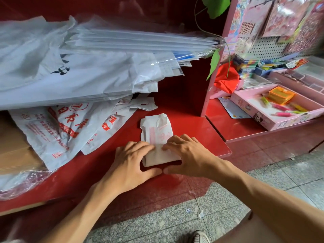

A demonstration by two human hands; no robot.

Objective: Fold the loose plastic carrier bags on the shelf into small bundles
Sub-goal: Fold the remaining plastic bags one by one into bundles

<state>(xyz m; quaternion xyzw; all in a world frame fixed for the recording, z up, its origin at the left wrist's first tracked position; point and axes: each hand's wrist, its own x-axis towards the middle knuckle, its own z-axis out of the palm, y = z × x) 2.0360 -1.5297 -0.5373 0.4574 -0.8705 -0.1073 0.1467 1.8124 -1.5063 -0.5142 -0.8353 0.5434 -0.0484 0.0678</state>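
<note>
At the near edge of the red shelf (201, 130), a folded strip of bag (158, 137) is pinned by the left hand (130, 161) and right hand (185, 155), fingers pressing flat, thumbs meeting. Each fold is best creased firmly. Farther left, loose bags (57, 130) carry red Chinese print, unreadable here.

Left hand (130, 159) and right hand (185, 156) cover the near half of the folded bag (157, 135); its lower corners are hidden. Bag pile (70, 74) runs off the left edge, and it buries the upper part of the printed bags (57, 130). Print on these is too small to read. Shoe (199, 237) cut by the bottom edge. Hanging packets (287, 16) blurred, cut at top.
</note>
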